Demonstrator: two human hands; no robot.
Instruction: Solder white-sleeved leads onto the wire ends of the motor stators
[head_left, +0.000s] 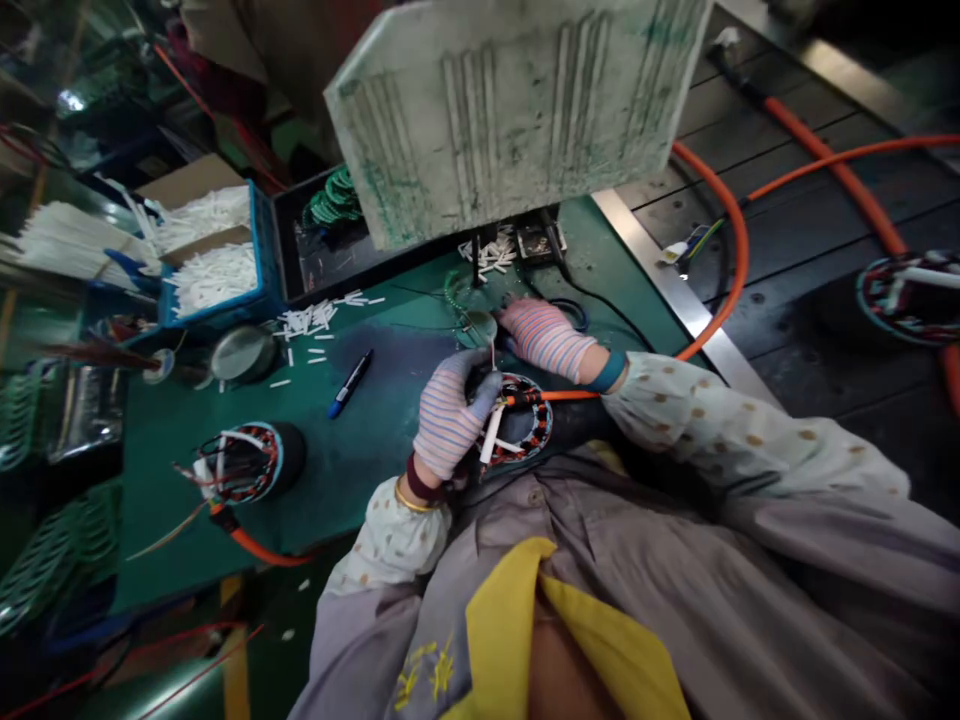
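A round wound motor part (pixel 536 430) with a blue rim, red and black windings and white sleeves lies near my body. On its left side my left hand (pixel 450 410), in a striped glove, is closed, its thumb and fingers around a thin white piece too small to name. Just above the part my right hand (pixel 544 335), also gloved, has its fingers bent near a small round pot (pixel 480 328); what it holds, if anything, is hidden. An orange cable (pixel 570 395) runs from the part beneath my right wrist.
Another wound part (pixel 251 460) and a blue marker (pixel 350 384) lie on the green mat (pixel 180 550). Blue bins (pixel 262 265) of white sleeves stand back left. A pale panel (pixel 517 110) overhangs the back. Right of the metal edge (pixel 652 250) lie orange hoses (pixel 739 240).
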